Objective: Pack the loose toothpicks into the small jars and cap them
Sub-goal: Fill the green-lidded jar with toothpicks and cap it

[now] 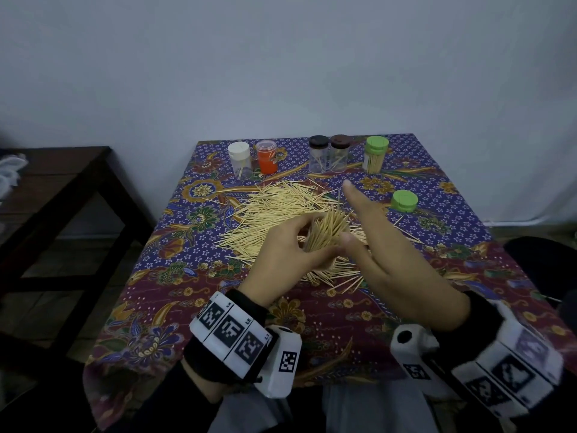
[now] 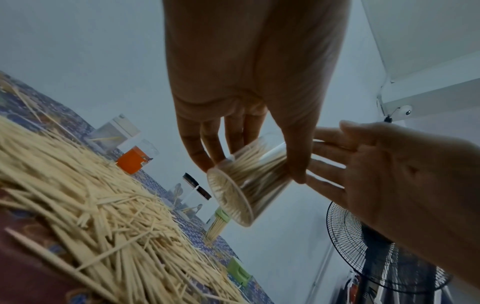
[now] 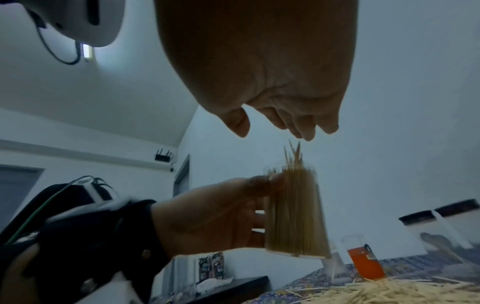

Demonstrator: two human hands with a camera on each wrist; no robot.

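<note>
Where the fingers and thumb of the left hand curl round its wall, grips the clear jar and holds it clear of the cloth, above the near edge of the loose toothpick pile. Packed close to full with toothpicks; a few tips standing proud of the rim in the right wrist view. Long axis near upright, mouth leaning a little away from the body and to the right.

Just right of the jar, flat and spread: the right hand, fingers straight, nothing in it, fingertips hovering just above those proud tips without clearly touching them. Nearer the mouth than the left, so best placed, probably, to pat the stragglers down level.

Farther right of the jar and beyond it, lying on the tablecloth apart from everything else: a loose green cap, on the right hand's side. Likely the lid for this jar, and a reach for the right hand only.

Well beyond the jar, along the far edge: a full green-capped jar, two dark-capped jars, an orange jar and a white-capped jar.
</note>
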